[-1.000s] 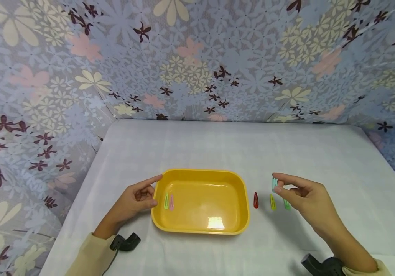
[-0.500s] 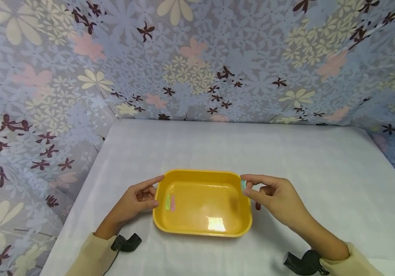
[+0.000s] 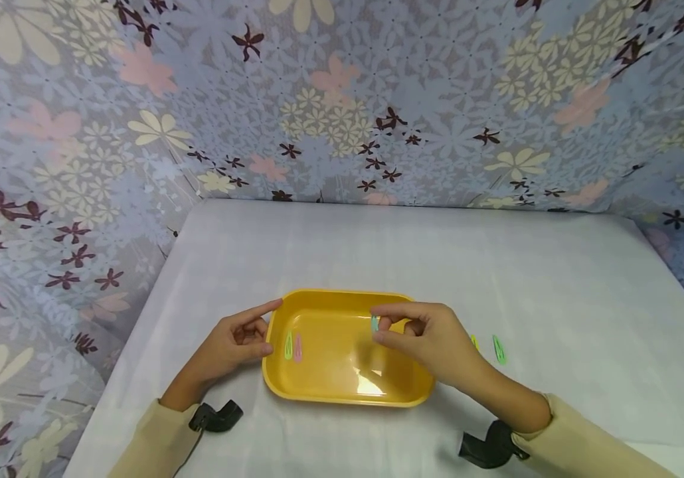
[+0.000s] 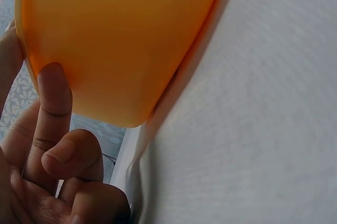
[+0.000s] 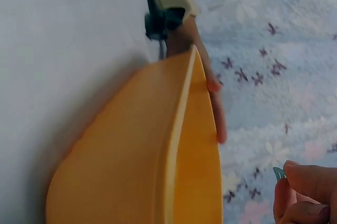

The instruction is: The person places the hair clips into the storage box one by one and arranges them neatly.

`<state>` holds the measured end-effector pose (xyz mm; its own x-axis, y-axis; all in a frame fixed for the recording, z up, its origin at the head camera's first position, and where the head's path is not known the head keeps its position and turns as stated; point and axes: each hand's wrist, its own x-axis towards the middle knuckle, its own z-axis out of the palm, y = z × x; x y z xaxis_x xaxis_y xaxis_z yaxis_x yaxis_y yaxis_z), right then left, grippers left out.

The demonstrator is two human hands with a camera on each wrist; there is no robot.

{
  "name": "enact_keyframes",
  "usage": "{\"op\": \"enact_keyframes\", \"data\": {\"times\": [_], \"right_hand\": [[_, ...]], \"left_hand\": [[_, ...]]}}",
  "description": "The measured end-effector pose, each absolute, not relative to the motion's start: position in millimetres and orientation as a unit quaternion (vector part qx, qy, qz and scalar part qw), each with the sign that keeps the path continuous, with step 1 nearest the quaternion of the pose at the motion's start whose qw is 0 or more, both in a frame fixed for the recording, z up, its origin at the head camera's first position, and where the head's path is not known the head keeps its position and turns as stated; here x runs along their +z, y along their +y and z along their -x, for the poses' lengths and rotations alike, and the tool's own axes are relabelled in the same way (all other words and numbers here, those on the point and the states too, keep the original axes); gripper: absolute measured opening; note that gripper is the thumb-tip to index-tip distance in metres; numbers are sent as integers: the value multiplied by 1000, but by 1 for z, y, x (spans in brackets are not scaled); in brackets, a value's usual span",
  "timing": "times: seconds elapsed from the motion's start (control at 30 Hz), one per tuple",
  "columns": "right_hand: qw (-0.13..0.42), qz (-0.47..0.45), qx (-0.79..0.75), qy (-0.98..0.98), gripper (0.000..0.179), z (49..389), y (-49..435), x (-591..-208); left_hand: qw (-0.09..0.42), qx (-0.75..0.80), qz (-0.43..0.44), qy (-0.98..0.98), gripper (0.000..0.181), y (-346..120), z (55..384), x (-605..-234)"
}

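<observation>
A yellow tray (image 3: 330,372) rests on white cloth (image 3: 348,252) before flower-patterned fabric (image 3: 342,99).

One left hand (image 3: 240,342), one right hand (image 3: 422,335), two beige sleeves (image 3: 153,441), two black wrist devices (image 3: 215,418) and one yellow tray (image 3: 330,375) share one table (image 3: 557,279) with five visible hair clips (image 3: 297,348): one lime clip (image 3: 288,346), one pink clip (image 3: 297,349), one yellow clip (image 3: 474,342), one green clip (image 3: 499,349) and, partly covered, apparently one teal clip (image 3: 374,323).
</observation>
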<state>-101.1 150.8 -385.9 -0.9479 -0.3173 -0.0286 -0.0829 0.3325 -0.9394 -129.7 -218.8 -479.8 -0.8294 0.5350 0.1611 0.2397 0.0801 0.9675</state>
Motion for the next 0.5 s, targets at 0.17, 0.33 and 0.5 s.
{"op": "enact_keyframes", "data": {"times": [0.17,0.33,0.5], "right_hand": [[130,146,-560,805,28,103,128,-389],[149,171,-535,814,27,103,108,-395],[166,172,-508,827,23,109,92,-400]], "left_hand": [[121,624,-267,724,68,-218,131,-480],[123,623,-267,725,68,-218,131,-481],[122,616,-255,735,68,-219,130,-480]]}}
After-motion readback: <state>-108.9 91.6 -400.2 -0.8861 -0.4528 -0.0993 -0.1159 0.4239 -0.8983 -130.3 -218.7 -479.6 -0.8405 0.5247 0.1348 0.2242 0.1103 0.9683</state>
